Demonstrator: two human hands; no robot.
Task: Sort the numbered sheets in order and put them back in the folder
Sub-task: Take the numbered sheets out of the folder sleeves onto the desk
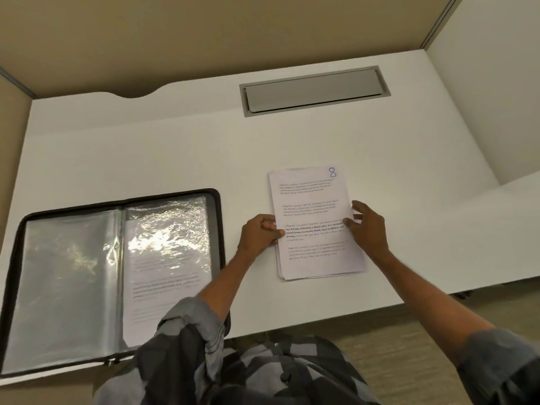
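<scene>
A stack of printed white sheets (312, 206) lies on the white desk, right of centre; the top sheet has a handwritten blue 8 in its upper right corner. My left hand (258, 236) pinches the stack's left edge, thumb on top. My right hand (366, 225) holds the right edge with thumb and fingertips. A black zip folder (217, 229) lies open at the left, its clear plastic sleeves showing. A printed sheet (163, 276) sits inside the right-hand sleeve.
The white desk (146, 153) is walled by beige partitions at the back and left and a white panel at the right. A grey cable hatch (314, 90) is set into the desk behind the sheets. The desk's front edge runs just below my forearms.
</scene>
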